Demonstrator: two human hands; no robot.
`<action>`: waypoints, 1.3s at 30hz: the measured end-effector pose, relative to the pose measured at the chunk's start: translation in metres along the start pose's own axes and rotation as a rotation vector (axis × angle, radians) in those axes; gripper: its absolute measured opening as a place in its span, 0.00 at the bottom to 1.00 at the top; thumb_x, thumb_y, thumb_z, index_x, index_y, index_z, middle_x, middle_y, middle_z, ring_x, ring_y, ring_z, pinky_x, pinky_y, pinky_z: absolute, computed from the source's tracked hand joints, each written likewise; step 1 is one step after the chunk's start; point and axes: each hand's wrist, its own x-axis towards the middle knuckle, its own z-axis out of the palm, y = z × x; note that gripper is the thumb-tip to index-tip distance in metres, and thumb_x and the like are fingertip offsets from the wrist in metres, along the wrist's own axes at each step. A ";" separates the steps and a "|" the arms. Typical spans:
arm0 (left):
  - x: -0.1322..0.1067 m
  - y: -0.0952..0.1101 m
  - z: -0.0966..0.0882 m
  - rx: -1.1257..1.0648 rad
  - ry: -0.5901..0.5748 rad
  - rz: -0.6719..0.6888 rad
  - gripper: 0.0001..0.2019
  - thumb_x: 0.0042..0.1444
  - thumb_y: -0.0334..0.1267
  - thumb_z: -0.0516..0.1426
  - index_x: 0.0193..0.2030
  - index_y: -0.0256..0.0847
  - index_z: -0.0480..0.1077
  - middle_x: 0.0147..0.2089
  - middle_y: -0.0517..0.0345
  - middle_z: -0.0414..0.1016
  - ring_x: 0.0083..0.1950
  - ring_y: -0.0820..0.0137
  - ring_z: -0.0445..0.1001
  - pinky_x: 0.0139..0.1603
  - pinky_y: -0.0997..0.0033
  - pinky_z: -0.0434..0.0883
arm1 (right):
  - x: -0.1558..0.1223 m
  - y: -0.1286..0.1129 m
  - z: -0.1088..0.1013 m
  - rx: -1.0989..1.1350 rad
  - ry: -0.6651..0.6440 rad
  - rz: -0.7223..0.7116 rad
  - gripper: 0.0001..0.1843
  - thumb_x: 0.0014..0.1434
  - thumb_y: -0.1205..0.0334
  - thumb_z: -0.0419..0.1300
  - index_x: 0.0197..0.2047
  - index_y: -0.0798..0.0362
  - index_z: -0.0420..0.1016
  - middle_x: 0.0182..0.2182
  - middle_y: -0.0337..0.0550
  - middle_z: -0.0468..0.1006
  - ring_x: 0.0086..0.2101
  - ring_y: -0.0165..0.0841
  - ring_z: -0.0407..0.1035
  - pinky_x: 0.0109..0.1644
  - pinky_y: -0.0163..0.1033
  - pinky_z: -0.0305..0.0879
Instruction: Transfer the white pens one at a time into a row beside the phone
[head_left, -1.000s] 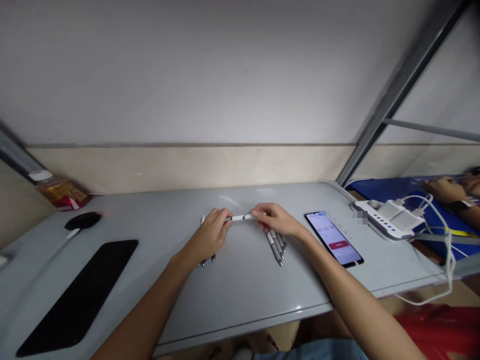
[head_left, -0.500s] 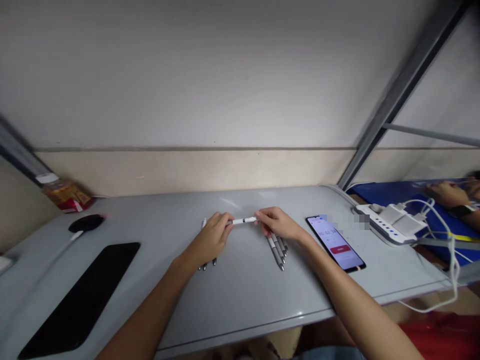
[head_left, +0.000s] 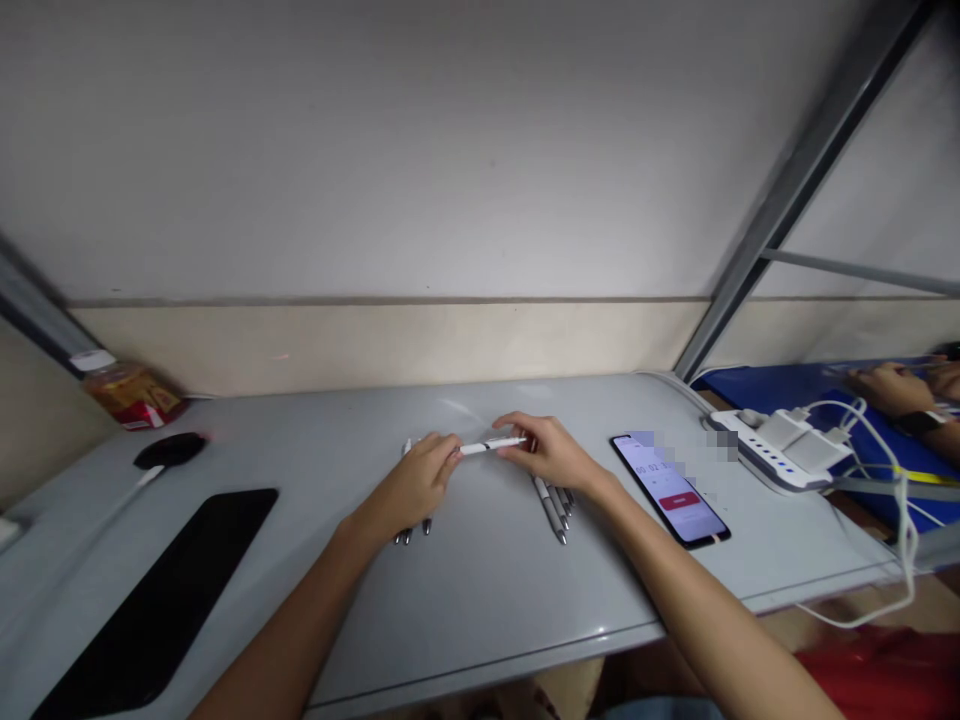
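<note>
A white pen (head_left: 480, 447) with a dark band is held nearly level above the desk, its left end in the closed fingers of my left hand (head_left: 420, 482). My right hand (head_left: 553, 450) is around the pen's other end, with index finger and thumb apart; whether the other fingers touch it is unclear. Several pens with grey grips (head_left: 553, 512) lie below my right hand, partly covered by it. More pens (head_left: 407, 535) lie under my left hand, mostly hidden, with only their tips and top ends showing.
A lit phone (head_left: 675, 490) lies right of my hands, near a white power strip (head_left: 780, 450) with cables. To the left are a black mat-like slab (head_left: 161, 600), a dark round object (head_left: 171, 450) and a bottle (head_left: 131, 390). Another person's hand (head_left: 889, 388) is at far right.
My right fingers have spread from their pinch on the pen's end, and that hand has shifted slightly around it. My left hand keeps the pen, now tilted slightly.
</note>
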 end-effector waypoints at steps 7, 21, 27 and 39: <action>0.001 -0.014 0.003 0.004 -0.012 0.018 0.11 0.62 0.31 0.44 0.31 0.41 0.62 0.29 0.61 0.65 0.31 0.70 0.65 0.35 0.70 0.61 | -0.001 -0.006 0.003 -0.139 -0.034 -0.101 0.15 0.66 0.56 0.51 0.42 0.53 0.77 0.33 0.43 0.79 0.31 0.30 0.68 0.37 0.35 0.59; 0.003 0.006 -0.010 0.022 0.122 0.073 0.12 0.65 0.41 0.45 0.47 0.42 0.67 0.43 0.56 0.72 0.45 0.67 0.67 0.48 0.66 0.63 | 0.011 0.001 0.011 1.348 0.224 0.300 0.10 0.58 0.55 0.59 0.40 0.52 0.71 0.32 0.40 0.73 0.31 0.29 0.69 0.35 0.35 0.66; 0.003 -0.014 -0.006 0.324 0.196 -0.107 0.10 0.62 0.39 0.48 0.41 0.41 0.68 0.40 0.54 0.72 0.44 0.63 0.66 0.45 0.62 0.63 | 0.008 0.009 0.002 1.597 0.240 0.283 0.16 0.61 0.62 0.56 0.51 0.38 0.64 0.21 0.29 0.58 0.17 0.22 0.47 0.18 0.26 0.42; 0.001 -0.017 -0.001 0.485 0.092 -0.175 0.08 0.58 0.35 0.49 0.40 0.42 0.69 0.42 0.51 0.72 0.47 0.59 0.63 0.41 0.61 0.60 | 0.007 0.003 0.003 1.417 0.163 0.276 0.16 0.61 0.58 0.56 0.52 0.37 0.62 0.22 0.30 0.56 0.18 0.22 0.42 0.19 0.27 0.38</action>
